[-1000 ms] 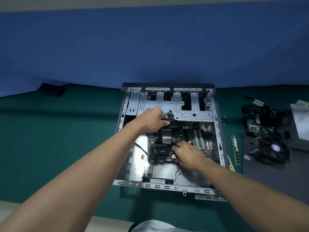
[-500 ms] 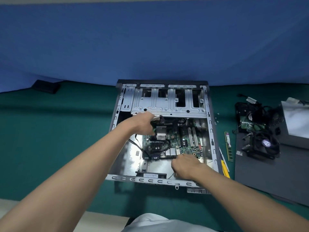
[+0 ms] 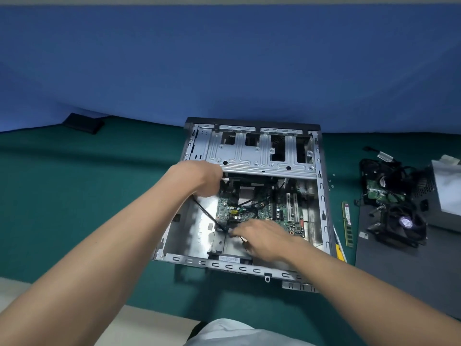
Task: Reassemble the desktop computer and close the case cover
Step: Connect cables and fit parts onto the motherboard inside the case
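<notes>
The open computer case (image 3: 224, 265) lies on the green worktop (image 3: 74, 196), holding the motherboard (image 3: 262, 208) below its drive cage (image 3: 262, 156). The left hand (image 3: 199, 178) curls beside the cage and its grip is hidden. The right hand (image 3: 264, 236) rests spread on the board's near edge, fingertips at a black cable (image 3: 208, 212).

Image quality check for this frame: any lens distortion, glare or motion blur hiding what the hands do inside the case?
Head view: wide-angle bending curves the table edge against the blue backdrop; glare whitens the case floor left of the motherboard; the left hand is softly blurred, its grip unreadable; the right hand is sharper, touching the black cable.
</notes>
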`<state>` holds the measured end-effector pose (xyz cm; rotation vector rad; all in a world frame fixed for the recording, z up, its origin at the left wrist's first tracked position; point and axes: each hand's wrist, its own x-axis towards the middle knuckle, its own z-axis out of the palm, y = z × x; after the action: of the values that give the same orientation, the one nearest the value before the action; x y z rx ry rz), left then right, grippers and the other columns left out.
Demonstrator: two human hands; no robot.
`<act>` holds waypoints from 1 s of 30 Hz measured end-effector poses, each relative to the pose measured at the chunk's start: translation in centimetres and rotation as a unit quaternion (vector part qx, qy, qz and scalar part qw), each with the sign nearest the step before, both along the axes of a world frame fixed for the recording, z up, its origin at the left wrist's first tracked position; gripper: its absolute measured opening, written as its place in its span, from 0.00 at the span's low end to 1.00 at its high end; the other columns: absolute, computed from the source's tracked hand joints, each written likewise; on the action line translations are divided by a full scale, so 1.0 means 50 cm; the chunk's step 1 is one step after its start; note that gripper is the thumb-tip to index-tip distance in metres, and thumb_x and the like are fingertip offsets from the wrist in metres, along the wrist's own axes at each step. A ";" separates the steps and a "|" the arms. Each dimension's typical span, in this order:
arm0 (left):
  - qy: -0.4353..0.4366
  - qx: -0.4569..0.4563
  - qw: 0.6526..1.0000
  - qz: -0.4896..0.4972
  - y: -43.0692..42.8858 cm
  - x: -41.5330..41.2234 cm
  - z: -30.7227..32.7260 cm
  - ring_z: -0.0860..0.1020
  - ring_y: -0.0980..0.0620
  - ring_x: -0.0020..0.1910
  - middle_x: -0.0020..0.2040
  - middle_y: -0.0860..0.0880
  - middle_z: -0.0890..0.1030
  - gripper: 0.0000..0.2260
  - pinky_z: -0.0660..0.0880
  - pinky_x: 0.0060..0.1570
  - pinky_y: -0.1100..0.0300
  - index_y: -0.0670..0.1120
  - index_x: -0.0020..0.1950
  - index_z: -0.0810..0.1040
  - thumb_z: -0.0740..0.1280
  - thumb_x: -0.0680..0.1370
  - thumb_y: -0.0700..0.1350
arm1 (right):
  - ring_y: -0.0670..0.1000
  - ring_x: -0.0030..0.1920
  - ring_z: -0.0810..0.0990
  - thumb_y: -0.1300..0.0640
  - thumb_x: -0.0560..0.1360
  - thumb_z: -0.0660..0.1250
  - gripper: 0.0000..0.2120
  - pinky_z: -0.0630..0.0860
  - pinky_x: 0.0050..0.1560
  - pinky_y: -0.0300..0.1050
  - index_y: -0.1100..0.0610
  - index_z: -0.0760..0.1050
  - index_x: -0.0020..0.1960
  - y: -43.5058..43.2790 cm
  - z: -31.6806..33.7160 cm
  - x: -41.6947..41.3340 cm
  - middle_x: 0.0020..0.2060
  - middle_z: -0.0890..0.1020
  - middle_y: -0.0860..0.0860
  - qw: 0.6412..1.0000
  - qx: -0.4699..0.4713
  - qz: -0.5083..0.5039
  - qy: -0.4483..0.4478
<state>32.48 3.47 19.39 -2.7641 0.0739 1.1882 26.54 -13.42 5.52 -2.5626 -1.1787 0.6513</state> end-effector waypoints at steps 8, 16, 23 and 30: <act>0.033 -0.065 0.997 0.012 0.012 -0.006 -0.014 0.70 0.47 0.35 0.40 0.45 0.72 0.09 0.67 0.32 0.57 0.41 0.48 0.73 0.53 0.81 0.38 | 0.55 0.60 0.72 0.63 0.75 0.65 0.22 0.76 0.58 0.51 0.60 0.66 0.68 -0.018 -0.044 0.023 0.63 0.71 0.55 0.986 -0.081 -0.137 -0.040; 0.089 -0.104 0.989 0.049 0.016 -0.030 -0.015 0.78 0.43 0.54 0.58 0.46 0.78 0.18 0.77 0.51 0.53 0.43 0.65 0.71 0.68 0.78 0.48 | 0.58 0.56 0.75 0.69 0.72 0.64 0.23 0.77 0.55 0.50 0.60 0.64 0.66 -0.028 -0.055 0.036 0.59 0.74 0.61 0.991 -0.089 -0.081 -0.051; 0.108 -0.012 0.994 0.018 0.041 -0.018 0.010 0.70 0.47 0.69 0.75 0.52 0.65 0.41 0.74 0.50 0.58 0.53 0.79 0.54 0.74 0.73 0.43 | 0.50 0.46 0.70 0.69 0.69 0.65 0.25 0.71 0.44 0.41 0.54 0.59 0.60 -0.056 -0.045 0.048 0.51 0.72 0.54 0.993 -0.055 -0.093 -0.055; -0.062 -0.015 0.997 0.038 0.076 -0.025 -0.001 0.78 0.42 0.54 0.69 0.44 0.71 0.37 0.78 0.48 0.53 0.64 0.74 0.62 0.54 0.75 0.28 | 0.51 0.51 0.70 0.67 0.72 0.63 0.19 0.75 0.52 0.45 0.59 0.66 0.62 -0.057 -0.065 0.041 0.56 0.71 0.56 0.990 -0.061 -0.117 -0.051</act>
<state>31.21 7.27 19.35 -2.8837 -0.0254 1.0358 28.60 -16.26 2.25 -2.8092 -0.8703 0.5595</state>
